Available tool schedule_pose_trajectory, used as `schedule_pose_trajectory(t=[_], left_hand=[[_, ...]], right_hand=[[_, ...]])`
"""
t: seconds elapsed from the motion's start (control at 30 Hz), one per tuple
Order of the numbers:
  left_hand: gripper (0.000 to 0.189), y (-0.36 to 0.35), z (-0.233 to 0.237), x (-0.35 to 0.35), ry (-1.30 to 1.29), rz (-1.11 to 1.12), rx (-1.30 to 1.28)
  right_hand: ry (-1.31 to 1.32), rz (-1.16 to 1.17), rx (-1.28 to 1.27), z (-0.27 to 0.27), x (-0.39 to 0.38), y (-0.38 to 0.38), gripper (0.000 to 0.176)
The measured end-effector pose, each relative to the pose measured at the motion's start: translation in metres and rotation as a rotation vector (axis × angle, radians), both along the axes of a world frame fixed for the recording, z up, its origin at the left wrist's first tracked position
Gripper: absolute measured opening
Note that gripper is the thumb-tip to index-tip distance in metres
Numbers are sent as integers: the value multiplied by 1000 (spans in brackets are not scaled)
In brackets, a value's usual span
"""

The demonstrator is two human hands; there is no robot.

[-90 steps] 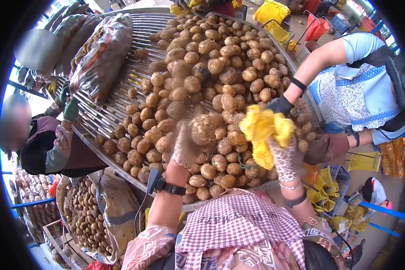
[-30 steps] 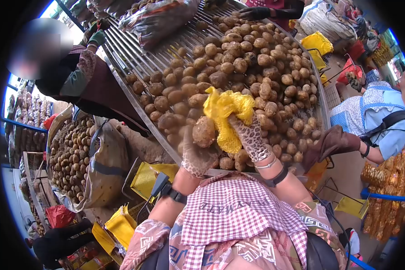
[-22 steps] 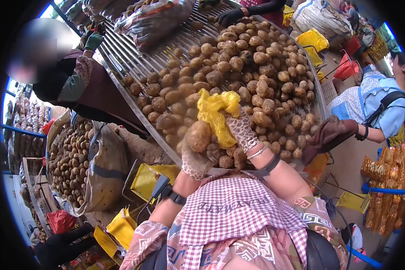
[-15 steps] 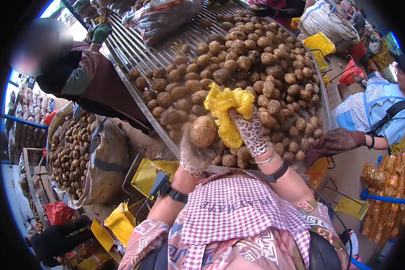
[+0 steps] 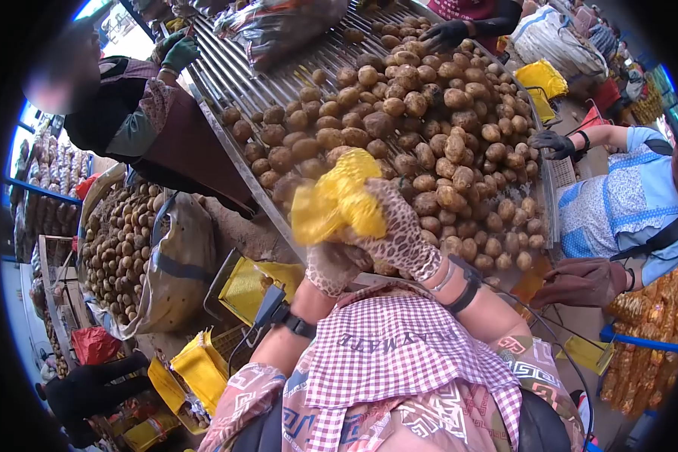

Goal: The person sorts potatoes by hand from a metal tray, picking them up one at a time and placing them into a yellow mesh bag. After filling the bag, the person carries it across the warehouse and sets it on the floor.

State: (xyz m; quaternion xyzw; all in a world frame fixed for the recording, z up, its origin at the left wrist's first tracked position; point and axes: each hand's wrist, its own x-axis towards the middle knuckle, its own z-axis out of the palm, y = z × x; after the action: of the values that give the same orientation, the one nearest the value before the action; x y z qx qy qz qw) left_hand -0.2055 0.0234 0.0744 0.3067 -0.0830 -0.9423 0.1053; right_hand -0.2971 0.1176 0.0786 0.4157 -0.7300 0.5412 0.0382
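For a good rub, we judge it best to cup the leopard-gloved left hand (image 5: pixel 331 267) as a firm base and press the bunched yellow mesh cloth (image 5: pixel 343 200) evenly, low over the brown, soil-marked potatoes (image 5: pixel 455 148) on the slatted metal tabletop (image 5: pixel 242 92). Leopard-gloved right hand (image 5: pixel 404 230) is closed on the cloth, which partly covers the left, whose opening and hold we cannot tell. Versus the previous frame: cloth now over the left hand, its potato lost from view; a co-worker's dark-gloved hand (image 5: pixel 551 143) now shows beside the tabletop.
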Motion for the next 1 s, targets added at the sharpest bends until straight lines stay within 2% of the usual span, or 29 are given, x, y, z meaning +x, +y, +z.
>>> schedule_pose_trajectory(t=[0.03, 0.07, 0.1, 0.13, 0.17, 0.2, 0.27, 0.33, 0.37, 0.4, 0.47, 0.5, 0.57, 0.6, 0.67, 0.73, 0.77, 0.83, 0.87, 0.9, 0.93, 0.97, 1.0], left_hand=[[64, 0, -4, 9, -37, 26, -72], [63, 0, -8, 17, -77, 50, -144], [64, -18, -30, 29, 279, -107, 76], [65, -33, -47, 41, 641, -255, 294], [64, -40, -48, 59, 628, -215, 332], [64, -46, -49, 76, 616, -174, 369], [62, -57, -35, 106, 281, 119, 157], [60, -80, -54, 137, 49, 318, 36], [55, -102, -87, 165, 86, 328, 56], [52, -113, -89, 180, 63, 276, -10], [48, -138, -123, 201, -277, 469, -74], [48, -151, -147, 217, -281, 454, -74], [47, -180, -211, 254, -626, 364, -175], [43, -206, -259, 278, -694, 291, -188], [36, -192, -215, 240, -1017, 369, -390], [31, -183, -187, 199, -725, 461, -641], [31, -163, -144, 162, -500, 367, -693], [34, -121, -88, 92, -179, 101, -783], [33, -98, -64, 57, -112, -41, -873], [30, -81, -59, 28, -79, -195, -849], [29, -55, -47, -3, 63, -337, -870], [31, -31, -49, -30, 43, -425, -904], [41, -10, -42, -59, 107, -558, -1139]], right_hand=[[231, -31, 31, -6, 3, 0, 46], [175, 21, 53, -16, 4, 5, 53], [124, 80, 74, -27, 2, 9, 61], [-426, 50, 126, -39, -8, 6, 54], [-621, -51, 10, -55, -16, 16, 45], [-878, -200, 102, -51, -21, 32, 40], [-836, -287, -64, -94, -35, 70, 40], [-1013, -407, -172, -107, -46, 109, 40], [-1053, -583, -233, -111, -57, 134, 48], [-1088, -766, -298, -114, -62, 155, 57], [-1272, -678, -549, -58, -47, 161, 62], [-1260, -672, -559, -56, -48, 174, 62], [-1140, -728, -560, -46, -44, 190, 62], [-1125, -762, -571, -57, -46, 205, 62], [-919, -829, -622, -86, -55, 244, 62], [-857, -850, -650, -47, -35, 244, 61], [-889, -889, -652, -28, -24, 238, 62], [-905, -922, -662, -11, -10, 231, 62], [-902, -939, -676, -18, -6, 235, 62], [-880, -981, -609, -32, -2, 241, 62], [-857, -1022, -544, -44, 2, 246, 61], [-848, -992, -553, -50, 10, 246, 60], [-868, -978, -544, -57, 17, 248, 59]])
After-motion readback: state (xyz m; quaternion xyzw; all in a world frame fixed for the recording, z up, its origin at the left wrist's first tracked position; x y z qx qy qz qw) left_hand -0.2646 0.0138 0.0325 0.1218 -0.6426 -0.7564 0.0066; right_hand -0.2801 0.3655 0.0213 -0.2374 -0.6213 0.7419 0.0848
